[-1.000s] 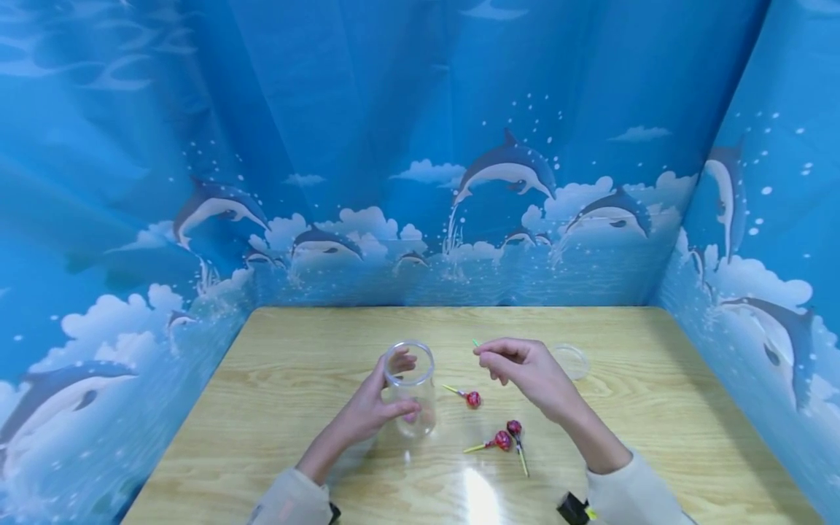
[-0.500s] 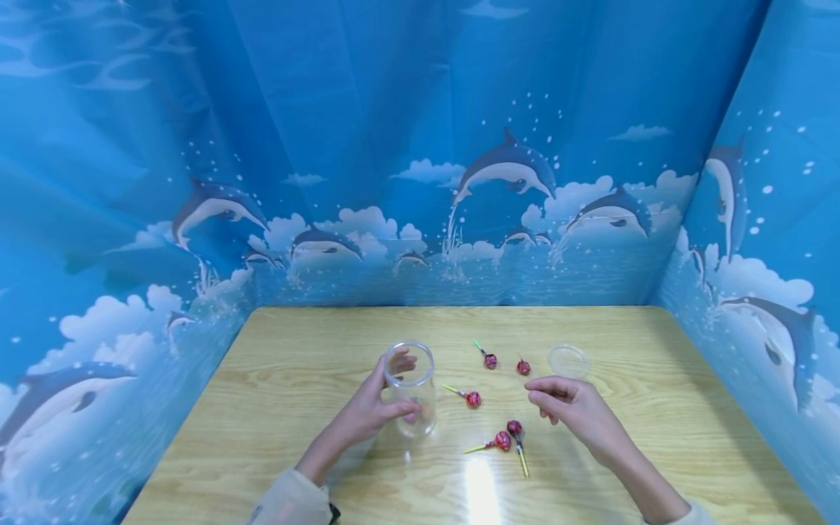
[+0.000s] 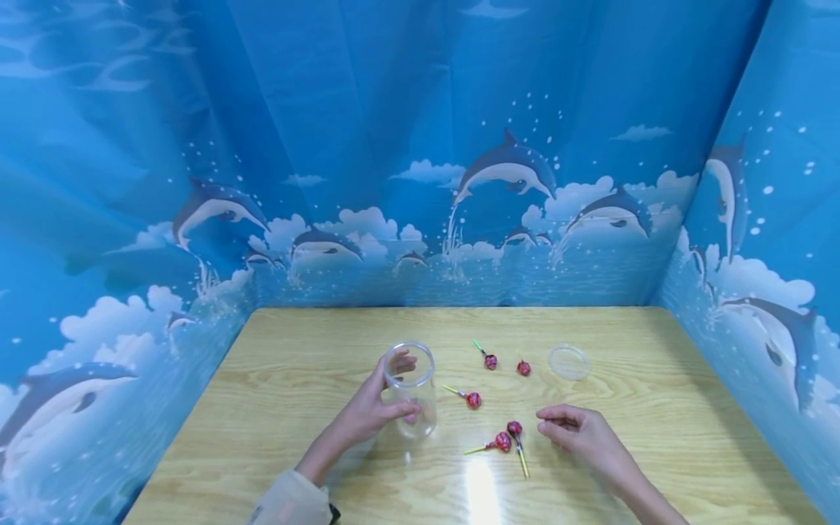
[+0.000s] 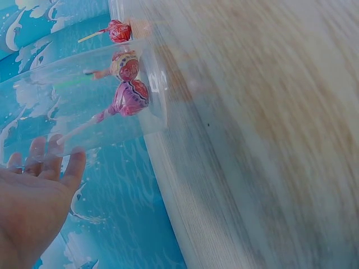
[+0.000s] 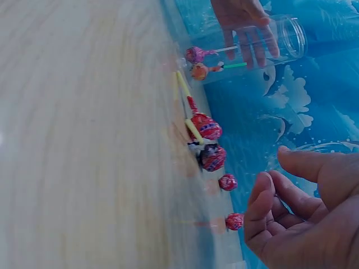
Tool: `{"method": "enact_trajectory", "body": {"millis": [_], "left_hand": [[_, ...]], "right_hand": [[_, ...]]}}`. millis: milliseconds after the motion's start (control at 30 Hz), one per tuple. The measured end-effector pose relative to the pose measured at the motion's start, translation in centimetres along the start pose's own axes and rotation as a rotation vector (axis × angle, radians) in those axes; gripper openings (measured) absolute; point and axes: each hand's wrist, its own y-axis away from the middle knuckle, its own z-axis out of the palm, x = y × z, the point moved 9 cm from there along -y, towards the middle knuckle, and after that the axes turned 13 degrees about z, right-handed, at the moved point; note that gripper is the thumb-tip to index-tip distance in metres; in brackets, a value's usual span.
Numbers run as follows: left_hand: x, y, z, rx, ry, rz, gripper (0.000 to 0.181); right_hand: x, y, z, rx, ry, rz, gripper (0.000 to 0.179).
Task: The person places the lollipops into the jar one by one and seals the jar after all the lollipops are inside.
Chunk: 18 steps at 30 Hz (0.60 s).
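My left hand (image 3: 370, 408) grips a clear jar (image 3: 423, 401), its thumb and fingers round the wall. The jar stands upright and uncapped on the table. A purple lollipop (image 4: 132, 98) and an orange-red lollipop (image 4: 124, 66) with a green stick are inside, heads down. My right hand (image 3: 580, 437) hovers to the right of the loose lollipops, fingers loosely bent and holding nothing. Nearest to it are a dark red lollipop (image 3: 515, 429) and a red lollipop (image 3: 502, 440) with a yellow stick. Another yellow-stick lollipop (image 3: 473, 399) lies closer to the jar.
Farther back lie a green-stick lollipop (image 3: 491, 361) and a red lollipop (image 3: 523, 368) whose stick is hard to see. A round clear lid (image 3: 569, 362) rests to their right. The wooden table (image 3: 295, 350) meets a blue dolphin-print curtain (image 3: 407, 146) at its back and sides.
My right hand has drawn back rightward and toward me, uncovering the green-stick lollipop and the red one beside it. My left hand and the jar have stayed in place.
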Motion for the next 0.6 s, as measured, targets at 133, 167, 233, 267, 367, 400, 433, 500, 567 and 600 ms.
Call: {"method": "enact_trajectory", "body": {"millis": [133, 167, 233, 267, 367, 400, 433, 500, 567, 600], "left_hand": [[0.1, 0.0, -0.1, 0.003, 0.007, -0.003, 0.089], [0.1, 0.0, -0.1, 0.004, 0.007, -0.003, 0.089], [0.2, 0.0, -0.1, 0.006, 0.008, -0.003, 0.089], [0.2, 0.0, -0.1, 0.006, 0.009, -0.003, 0.089], [0.2, 0.0, -0.1, 0.002, 0.006, -0.006, 0.089], [0.1, 0.0, -0.1, 0.0, 0.006, -0.008, 0.089], [0.1, 0.0, -0.1, -0.002, 0.005, -0.009, 0.089], [0.0, 0.0, 0.0, -0.005, 0.002, -0.016, 0.089], [-0.1, 0.0, 0.0, -0.007, 0.0, -0.022, 0.089], [-0.2, 0.0, 0.0, -0.008, -0.002, -0.024, 0.089]], "right_hand": [[0.3, 0.1, 0.9, -0.051, 0.055, -0.074, 0.038], [0.4, 0.1, 1.3, -0.072, 0.057, -0.093, 0.039], [0.5, 0.2, 1.9, -0.11, 0.068, -0.13, 0.04], [0.6, 0.2, 2.2, -0.125, 0.072, -0.138, 0.04], [0.8, 0.2, 2.7, -0.132, 0.089, -0.154, 0.041], [0.8, 0.2, 2.9, -0.128, 0.094, -0.156, 0.04], [0.8, 0.2, 3.0, -0.115, 0.105, -0.16, 0.04], [0.7, 0.2, 3.1, -0.083, 0.132, -0.158, 0.04], [0.7, 0.2, 3.2, -0.047, 0.162, -0.146, 0.04], [0.7, 0.1, 3.3, -0.028, 0.182, -0.147, 0.041]]}}
